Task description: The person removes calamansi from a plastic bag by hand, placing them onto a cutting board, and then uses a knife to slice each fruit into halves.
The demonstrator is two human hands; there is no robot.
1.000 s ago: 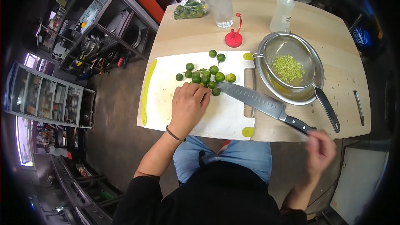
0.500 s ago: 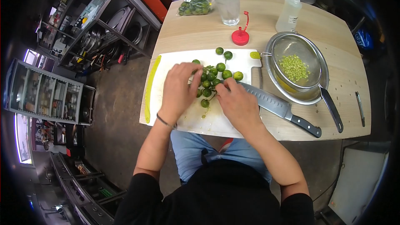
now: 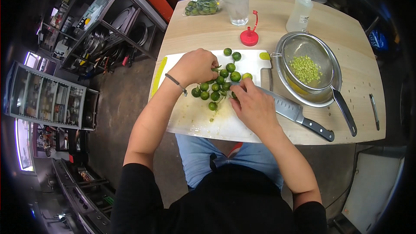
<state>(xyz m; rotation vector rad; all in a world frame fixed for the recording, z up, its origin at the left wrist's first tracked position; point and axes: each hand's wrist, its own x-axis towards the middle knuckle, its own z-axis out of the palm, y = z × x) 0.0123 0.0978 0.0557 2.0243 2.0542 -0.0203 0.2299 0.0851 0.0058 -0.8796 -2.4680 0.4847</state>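
Observation:
Small green limes (image 3: 215, 87) lie clustered on a white cutting board (image 3: 190, 119). My left hand (image 3: 198, 66) is over the far left side of the cluster, its fingers bent down and together around something I cannot make out. At the cluster's right side, my right hand (image 3: 252, 104) has its fingers curled against the limes; what they hold, if anything, is hidden. A large knife (image 3: 288, 109) with a black handle lies to the right of my right hand, its blade partly on the board and its tip hidden.
A strainer with pale green bits (image 3: 305, 69) rests on a metal bowl (image 3: 288, 91) at the right. Farther back are a bagged green bundle (image 3: 202, 5), a glass (image 3: 236, 2), a red cap (image 3: 249, 37) and a bottle (image 3: 299, 14). A pen (image 3: 375, 112) lies far right.
My left hand has moved away from me and turned over the limes, uncovering several at the left. My right hand has shifted slightly right and toward me.

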